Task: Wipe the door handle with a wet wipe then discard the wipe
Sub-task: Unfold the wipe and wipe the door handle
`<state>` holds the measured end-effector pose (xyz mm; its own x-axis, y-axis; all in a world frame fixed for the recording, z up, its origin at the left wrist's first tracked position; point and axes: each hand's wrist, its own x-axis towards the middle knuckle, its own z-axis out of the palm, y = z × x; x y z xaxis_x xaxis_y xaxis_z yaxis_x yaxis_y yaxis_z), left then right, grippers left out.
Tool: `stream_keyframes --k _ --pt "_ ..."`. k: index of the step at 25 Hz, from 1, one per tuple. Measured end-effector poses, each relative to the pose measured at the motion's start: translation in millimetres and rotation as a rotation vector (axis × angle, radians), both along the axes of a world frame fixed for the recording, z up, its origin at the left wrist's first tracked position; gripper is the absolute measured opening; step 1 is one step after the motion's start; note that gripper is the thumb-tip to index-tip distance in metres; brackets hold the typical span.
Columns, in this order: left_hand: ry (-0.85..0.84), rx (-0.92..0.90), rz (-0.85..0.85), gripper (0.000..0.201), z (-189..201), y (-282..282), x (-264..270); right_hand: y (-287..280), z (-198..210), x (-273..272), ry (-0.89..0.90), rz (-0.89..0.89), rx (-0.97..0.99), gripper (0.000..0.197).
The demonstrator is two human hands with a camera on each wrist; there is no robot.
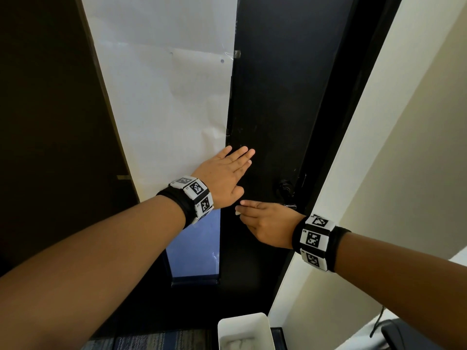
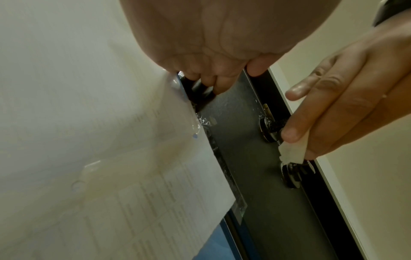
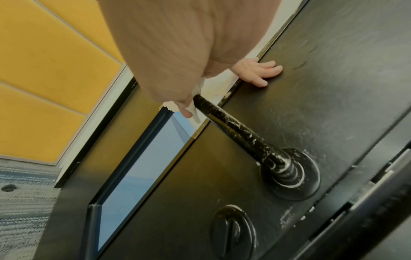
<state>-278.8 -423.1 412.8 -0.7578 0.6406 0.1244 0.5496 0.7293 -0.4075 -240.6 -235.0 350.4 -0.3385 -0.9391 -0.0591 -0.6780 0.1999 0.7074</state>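
The black lever door handle [image 3: 233, 126] sticks out from its round rose [image 3: 291, 172] on the black door [image 1: 273, 97]. My right hand [image 3: 186, 109] pinches a small white wet wipe [image 3: 196, 115] against the handle's free end. In the left wrist view the wipe [image 2: 291, 153] shows crumpled under the right hand's fingers [image 2: 329, 112]. My left hand [image 1: 235, 162] lies flat on the door above the handle, fingers straight, and holds nothing. In the head view my right hand [image 1: 242, 210] covers the lever; only the rose [image 1: 285, 188] shows.
A white bin [image 1: 245, 332] stands on the floor below the handle, with crumpled white material inside. White paper [image 1: 164, 97] is taped over the door's glass panel. A round thumb-turn lock [image 3: 233, 230] sits below the handle. The door frame and a pale wall [image 1: 404, 147] are on the right.
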Motion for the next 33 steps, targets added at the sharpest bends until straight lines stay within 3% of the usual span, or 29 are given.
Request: stream_keyframes --k 11,15,20,23,27,30,33 --pt "-0.01 0.002 0.003 0.068 -0.8 0.1 -0.6 53.3 -7.9 14.6 0.097 -0.053 -0.127 0.048" --pt "-0.018 -0.001 0.006 0.068 -1.2 -0.2 0.3 84.3 -27.5 13.9 0.136 -0.179 -0.23 0.031" --pt "-0.005 0.013 0.013 0.067 -2.4 0.9 1.4 106.1 -40.0 14.5 0.098 -0.331 -0.451 0.031" --pt "-0.01 0.03 0.024 0.067 -4.0 4.2 2.3 110.5 -42.5 13.2 -0.163 -0.499 -0.818 0.039" --pt "-0.029 0.066 0.05 0.067 -6.6 9.0 4.6 88.1 -30.3 11.4 -0.66 -0.927 -1.78 0.026" --pt "-0.035 0.069 0.062 0.07 -5.3 9.5 6.0 70.9 -21.0 -4.5 -1.127 -0.897 -2.334 0.024" --pt "-0.041 0.059 0.07 0.076 -3.6 9.7 6.5 60.6 -16.5 -22.8 -1.31 -0.839 -2.484 0.025"
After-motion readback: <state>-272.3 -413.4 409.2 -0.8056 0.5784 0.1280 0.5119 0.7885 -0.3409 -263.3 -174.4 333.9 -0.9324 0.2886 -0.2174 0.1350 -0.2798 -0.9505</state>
